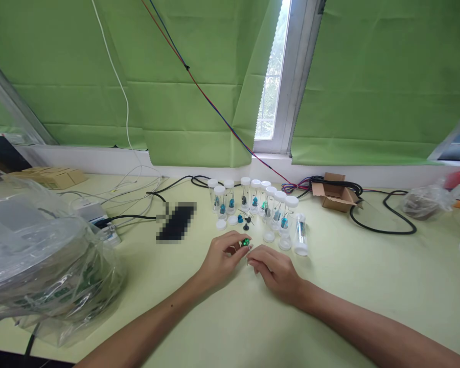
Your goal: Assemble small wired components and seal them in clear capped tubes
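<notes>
My left hand pinches a small shiny green part with thin metal leads between thumb and fingertips. From the other side, my right hand is closed on the part's leads, just above the table. Beyond my hands stand several clear tubes with white caps, most holding small blue or dark parts with wires. One capped tube leans or lies at the right of the group. Loose white caps, a blue piece and small black pieces lie between the tubes and my hands.
Left, a large plastic-wrapped bundle sits beside a power strip and a pixelated dark object. An open cardboard box and coiled black cable lie back right. Green blinds hang behind the table.
</notes>
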Motion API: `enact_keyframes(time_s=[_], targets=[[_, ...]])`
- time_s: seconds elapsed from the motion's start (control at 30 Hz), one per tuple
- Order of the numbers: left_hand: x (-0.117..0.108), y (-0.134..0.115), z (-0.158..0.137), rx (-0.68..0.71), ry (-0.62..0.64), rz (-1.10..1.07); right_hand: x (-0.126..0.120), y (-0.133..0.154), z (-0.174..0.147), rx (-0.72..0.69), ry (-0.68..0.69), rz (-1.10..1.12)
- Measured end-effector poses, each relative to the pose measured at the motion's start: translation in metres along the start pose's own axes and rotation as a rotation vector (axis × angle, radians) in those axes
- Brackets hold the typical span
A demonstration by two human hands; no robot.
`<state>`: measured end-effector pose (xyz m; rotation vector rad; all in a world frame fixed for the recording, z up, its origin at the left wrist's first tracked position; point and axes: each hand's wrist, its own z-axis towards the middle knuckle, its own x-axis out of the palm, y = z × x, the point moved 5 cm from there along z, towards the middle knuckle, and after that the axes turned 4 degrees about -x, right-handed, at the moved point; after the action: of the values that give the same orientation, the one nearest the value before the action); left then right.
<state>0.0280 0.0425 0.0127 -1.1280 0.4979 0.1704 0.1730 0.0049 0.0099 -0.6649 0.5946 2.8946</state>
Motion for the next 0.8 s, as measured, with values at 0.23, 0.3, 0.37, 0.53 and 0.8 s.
enact_keyframes(time_s=[0.23,0.3,0.37,0.53,0.8], targets=[[-0.001,0.0,0.0,0.014,-0.022,0.011,-0.007,0.004,0.004,-0.005,-0.089,-0.024],[-0.002,0.001,0.0,0.015,-0.031,0.014,-0.008,0.004,0.004,-0.001,-0.11,-0.035],[-0.002,0.002,0.0,0.014,-0.038,0.013,-0.009,0.004,0.003,0.001,-0.13,-0.048],[-0.003,0.002,0.0,0.024,-0.058,0.016,-0.011,0.005,0.003,0.012,-0.157,-0.088],[-0.003,-0.001,0.0,0.027,-0.073,0.017,-0.012,0.005,0.002,0.029,-0.173,-0.149]])
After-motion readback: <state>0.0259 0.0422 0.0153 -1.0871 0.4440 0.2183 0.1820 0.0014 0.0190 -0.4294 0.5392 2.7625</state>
